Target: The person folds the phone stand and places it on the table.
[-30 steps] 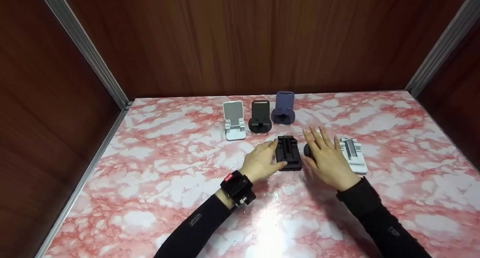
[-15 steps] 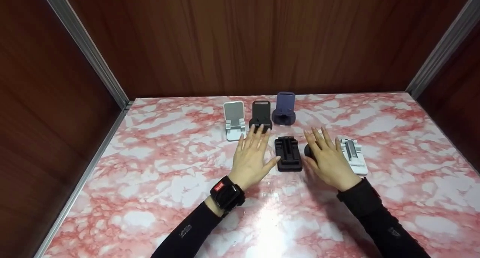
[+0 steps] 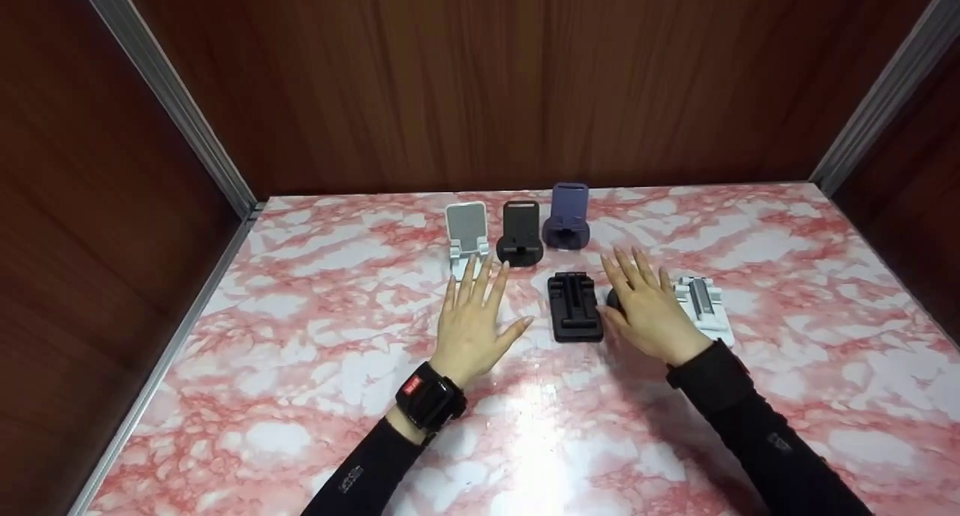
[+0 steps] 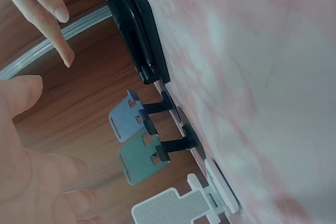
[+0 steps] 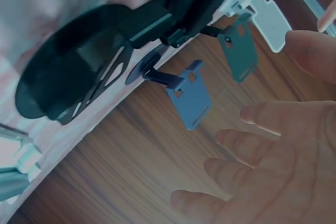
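Leftward and toward the lower part of the head view is where the left hand (image 3: 472, 322) is now lying, compared with half a second ago, when its thumb was beside the folded black stand (image 3: 574, 307); a second ago its fingers were curled against that stand's left edge. Now it is resting flat on the desk (image 3: 300, 336), fingers straight and spread, holding nothing, clear of the black stand and with its fingertips just short of the white upright stand (image 3: 466, 238).

The right hand (image 3: 649, 313) is barely differing from the earlier frames: it is lying open, fingers straight, over a dark round-based stand (image 5: 73, 77) that is showing properly only in the right wrist view. It is sitting between the folded black stand at frame centre and the folded white stand (image 3: 703, 306) at centre right.

In the upper centre, the black upright stand (image 3: 520, 235) and the blue upright stand (image 3: 568, 216) are standing unchanged in their row.

Judgement on the work in hand: the folded black stand is lying flat and free, so any lifting is calling for both hands, one steadying the base while the other is raising the hinged plate, and keeping sleeves away from the upright row behind
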`<state>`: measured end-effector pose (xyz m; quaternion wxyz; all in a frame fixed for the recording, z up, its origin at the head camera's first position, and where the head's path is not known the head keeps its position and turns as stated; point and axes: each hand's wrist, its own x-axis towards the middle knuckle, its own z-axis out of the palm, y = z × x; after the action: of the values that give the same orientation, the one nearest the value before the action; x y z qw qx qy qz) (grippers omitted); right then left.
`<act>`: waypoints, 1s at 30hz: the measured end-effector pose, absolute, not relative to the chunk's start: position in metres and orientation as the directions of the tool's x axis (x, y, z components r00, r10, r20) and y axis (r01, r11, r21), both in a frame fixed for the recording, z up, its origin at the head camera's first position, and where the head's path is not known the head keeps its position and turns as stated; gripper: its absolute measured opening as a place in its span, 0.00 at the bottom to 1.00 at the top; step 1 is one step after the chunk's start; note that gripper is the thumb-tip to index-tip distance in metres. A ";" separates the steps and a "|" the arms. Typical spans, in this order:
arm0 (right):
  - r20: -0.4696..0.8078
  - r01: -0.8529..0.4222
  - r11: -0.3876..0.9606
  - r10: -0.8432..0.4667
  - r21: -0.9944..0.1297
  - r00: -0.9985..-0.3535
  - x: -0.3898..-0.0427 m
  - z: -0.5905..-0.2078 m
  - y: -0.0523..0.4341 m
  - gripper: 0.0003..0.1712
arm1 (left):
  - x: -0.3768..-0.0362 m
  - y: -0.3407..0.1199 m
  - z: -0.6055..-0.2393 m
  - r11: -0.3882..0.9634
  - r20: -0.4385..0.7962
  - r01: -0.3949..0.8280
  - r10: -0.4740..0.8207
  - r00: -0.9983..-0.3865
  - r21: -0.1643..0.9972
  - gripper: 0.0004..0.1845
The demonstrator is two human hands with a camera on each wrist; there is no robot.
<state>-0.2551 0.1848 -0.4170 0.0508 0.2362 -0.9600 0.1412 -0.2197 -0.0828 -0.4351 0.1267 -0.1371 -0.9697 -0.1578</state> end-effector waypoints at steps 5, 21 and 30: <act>0.121 -0.473 0.828 -0.459 -0.302 -0.880 -0.266 -0.411 0.183 0.42 | -0.218 -0.084 -0.437 0.912 0.292 0.305 0.223 -0.930 0.274 0.43; -0.059 -0.386 0.776 -0.474 -0.499 -0.878 -0.331 -0.392 0.183 0.43 | -0.216 -0.084 -0.437 0.909 0.284 0.317 0.239 -0.928 0.271 0.42; -0.166 -0.201 0.721 -0.404 -0.663 -0.899 -0.360 -0.391 0.183 0.43 | -0.217 -0.081 -0.437 0.902 0.243 0.315 0.248 -0.938 0.294 0.42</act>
<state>-0.3604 0.1834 -0.3914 -0.1514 0.1655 -0.9151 0.3350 -0.2170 -0.0810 -0.4372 0.1004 -0.1450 -0.9701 -0.1667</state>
